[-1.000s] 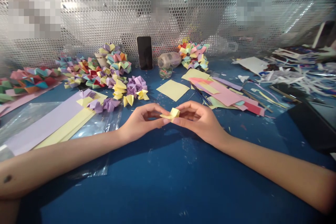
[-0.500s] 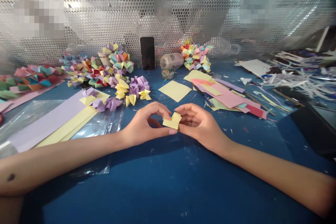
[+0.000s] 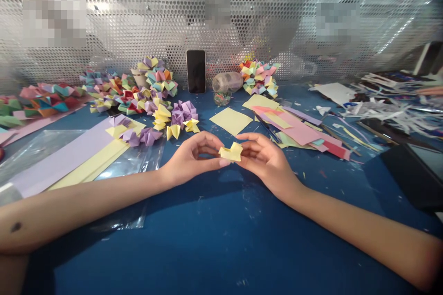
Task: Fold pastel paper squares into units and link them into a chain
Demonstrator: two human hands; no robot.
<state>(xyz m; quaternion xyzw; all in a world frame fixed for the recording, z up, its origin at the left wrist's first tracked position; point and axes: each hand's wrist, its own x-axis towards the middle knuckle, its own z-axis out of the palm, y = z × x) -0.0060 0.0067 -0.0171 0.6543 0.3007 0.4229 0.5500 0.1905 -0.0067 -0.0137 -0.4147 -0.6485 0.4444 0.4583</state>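
A small folded piece of yellow paper (image 3: pixel 231 152) is held just above the blue table (image 3: pixel 221 239). My left hand (image 3: pixel 194 156) pinches its left end between thumb and fingers. On the other side, my right hand (image 3: pixel 265 159) grips the right end, its upper fingers curled behind the paper. A notch shows along the piece's top edge. Just beyond my hands lies a flat square of yellow paper (image 3: pixel 231 121). Finished-looking yellow folded units (image 3: pixel 173 131) and purple folded units (image 3: pixel 148 136) sit to the left of it.
Purple and yellow strips (image 3: pixel 65 156) lie on a clear plastic bag (image 3: pixel 121 212) at left. Paper clusters (image 3: pixel 131 94), a phone (image 3: pixel 196 71) and a jar (image 3: pixel 226 82) stand at the back. Pink sheets (image 3: pixel 301 129), paper scraps (image 3: pixel 384 101) and a black object (image 3: pixel 411 177) are at right.
The folded yellow paper has tilted and moved slightly up and right in my hands. My left fingers have come closer together on it.
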